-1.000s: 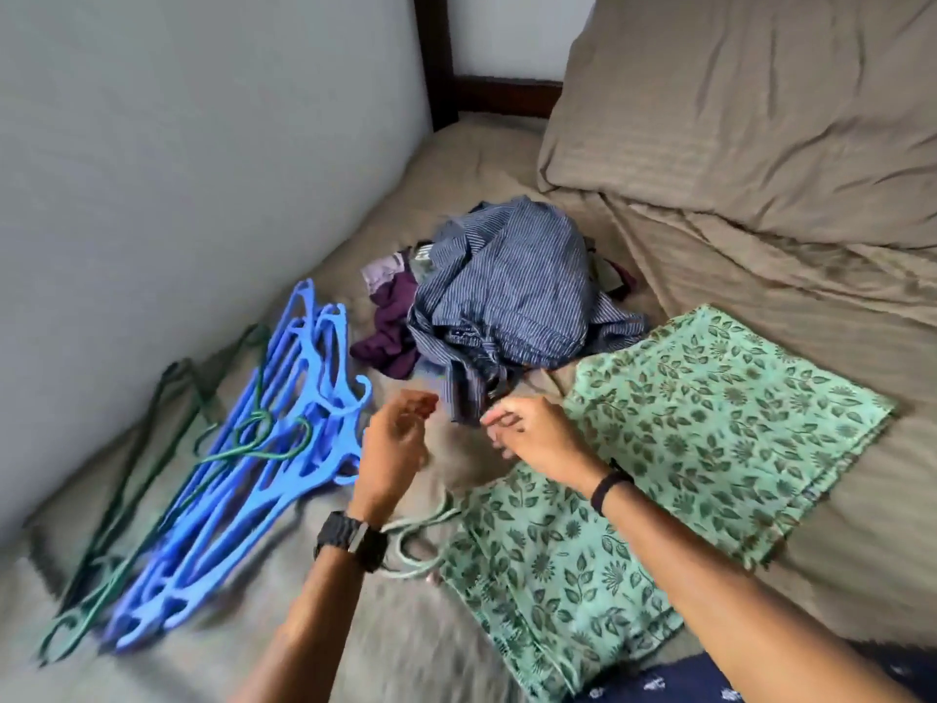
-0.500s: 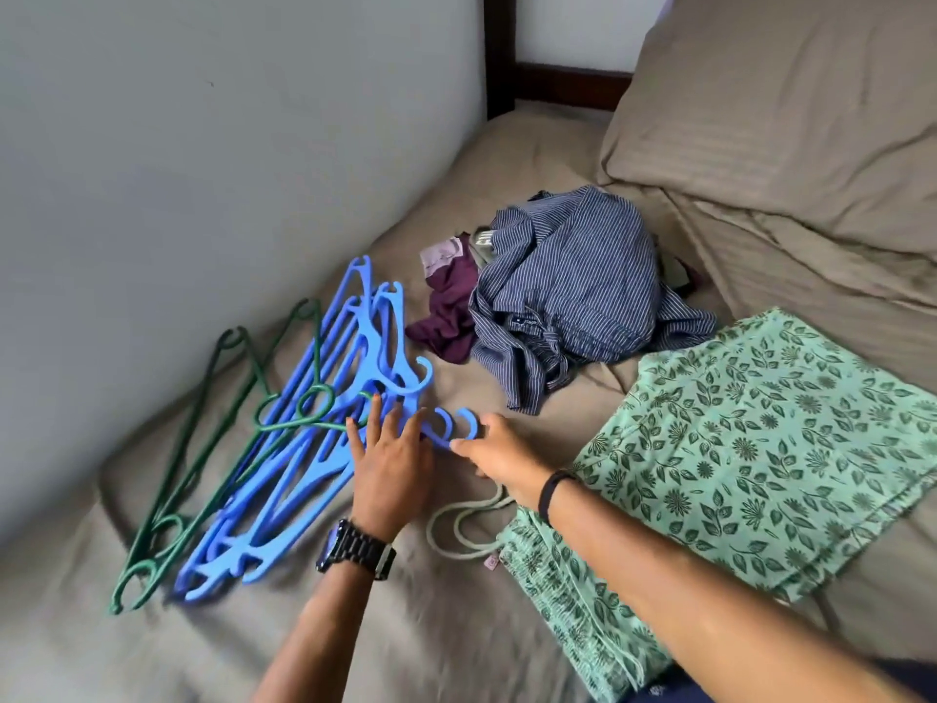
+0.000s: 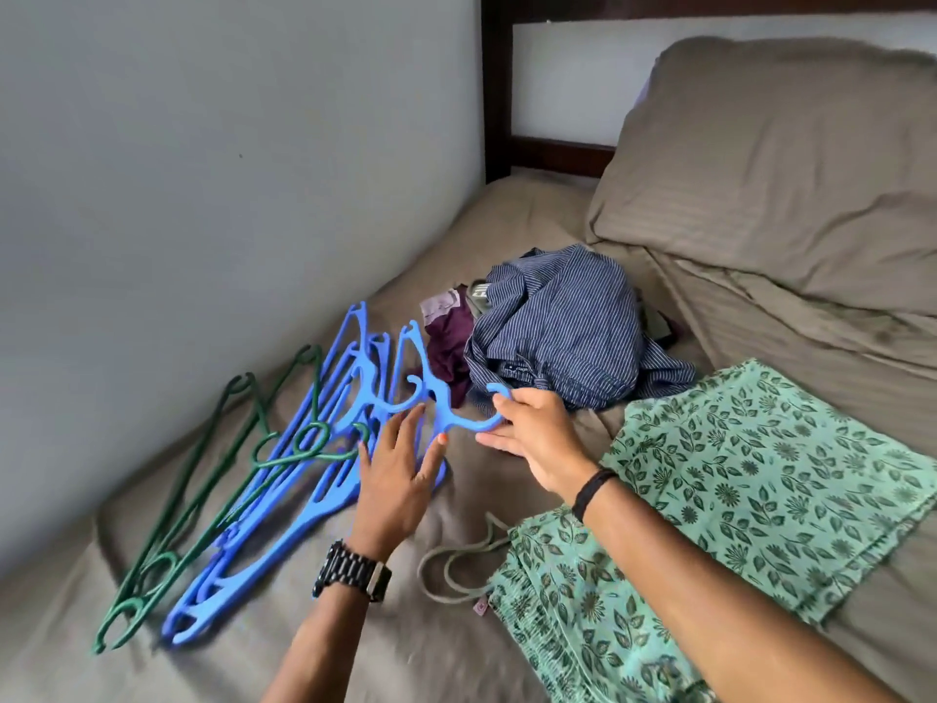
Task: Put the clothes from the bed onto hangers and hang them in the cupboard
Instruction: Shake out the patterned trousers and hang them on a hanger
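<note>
Barely started: your right hand pinches the hook of one blue plastic hanger, lifted off the fanned stack of blue and green plastic hangers lying at nine o'clock. Your left hand rests flat, fingers spread, on that stack. Nothing is hung yet. The green leaf-print cotton garment lies spread at three o'clock; the crumpled navy pinstriped shirt and a maroon cloth sit at twelve. All garments remain on the tan-sheeted bed; no cupboard in view.
</note>
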Action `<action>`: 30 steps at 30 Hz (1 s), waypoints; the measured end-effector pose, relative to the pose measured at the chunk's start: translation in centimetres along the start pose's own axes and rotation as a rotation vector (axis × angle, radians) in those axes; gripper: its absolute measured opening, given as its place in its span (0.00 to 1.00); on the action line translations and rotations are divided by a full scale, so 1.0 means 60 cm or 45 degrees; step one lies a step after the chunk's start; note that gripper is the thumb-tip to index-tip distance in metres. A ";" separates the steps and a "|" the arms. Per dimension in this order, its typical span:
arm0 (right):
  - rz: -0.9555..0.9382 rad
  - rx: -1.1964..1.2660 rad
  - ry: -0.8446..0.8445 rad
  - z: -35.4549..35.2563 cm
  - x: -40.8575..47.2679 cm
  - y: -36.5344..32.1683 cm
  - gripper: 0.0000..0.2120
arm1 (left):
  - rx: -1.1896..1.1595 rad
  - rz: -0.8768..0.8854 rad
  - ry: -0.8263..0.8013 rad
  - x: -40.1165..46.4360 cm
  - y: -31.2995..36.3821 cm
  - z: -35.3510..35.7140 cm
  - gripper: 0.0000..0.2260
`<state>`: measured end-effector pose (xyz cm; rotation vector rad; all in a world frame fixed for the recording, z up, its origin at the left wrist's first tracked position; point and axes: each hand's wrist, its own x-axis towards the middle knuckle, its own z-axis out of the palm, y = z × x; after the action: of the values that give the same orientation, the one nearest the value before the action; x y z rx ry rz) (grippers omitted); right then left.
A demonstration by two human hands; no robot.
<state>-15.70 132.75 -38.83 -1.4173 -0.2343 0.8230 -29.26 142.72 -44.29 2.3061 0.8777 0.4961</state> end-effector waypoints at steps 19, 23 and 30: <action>-0.262 -0.161 -0.123 -0.138 -0.052 -0.052 0.10 | -1.170 -0.682 0.087 0.017 0.104 0.082 0.09; -0.102 -0.617 -0.279 -0.095 -0.064 0.020 0.38 | -1.323 -0.786 -0.004 0.026 0.113 0.091 0.11; -0.316 -0.743 -0.103 -0.079 -0.077 0.044 0.29 | -1.747 -1.024 0.187 0.070 0.070 0.083 0.12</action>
<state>-17.10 125.97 -40.67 -1.8495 -0.7434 0.6288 -21.69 141.08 -44.70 0.6169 0.9684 0.6050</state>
